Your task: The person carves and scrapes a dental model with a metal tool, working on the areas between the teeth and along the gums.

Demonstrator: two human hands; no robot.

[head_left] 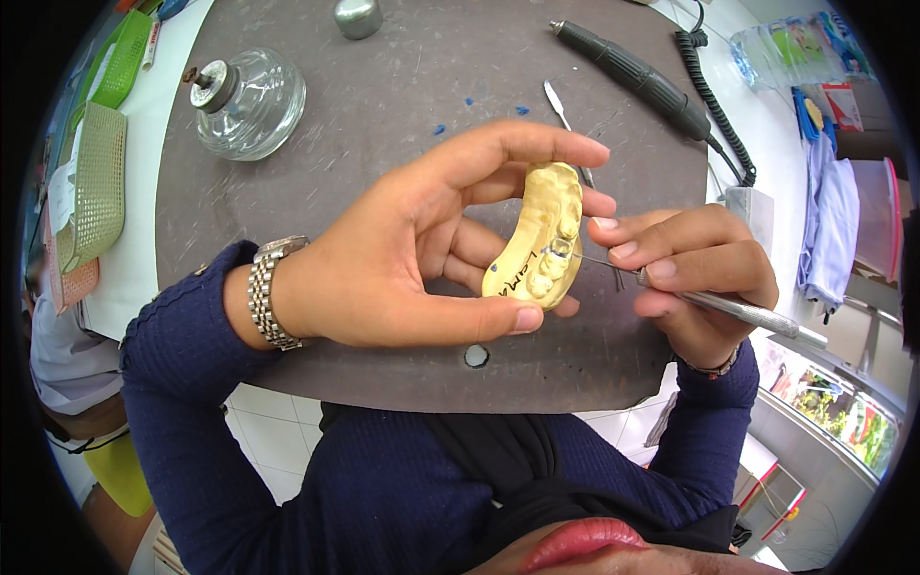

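Note:
My left hand (383,249) holds up a yellow dental plaster model (517,244), a curved half arch with a row of teeth on its right side. Fingers wrap behind it and the thumb presses along its lower edge. Dark handwriting marks its flat face, and one tooth midway shows dark lines. In my right hand (704,273) is a thin metal dental probe (747,311), gripped like a pen by its knurled handle. Its fine tip points left and reaches the marked tooth; whether it touches cannot be made out. A second slim metal instrument (555,101) lies on the table behind the model.
A glass spirit burner (251,103) stands at the far left, near a metal cap (358,17). A dark handpiece (632,79) with a coiled cord (714,96) lies far right. Blue crumbs (522,110) dot the brown table mat (383,105). Baskets (99,187) line the left; a plastic bottle (795,50) lies right.

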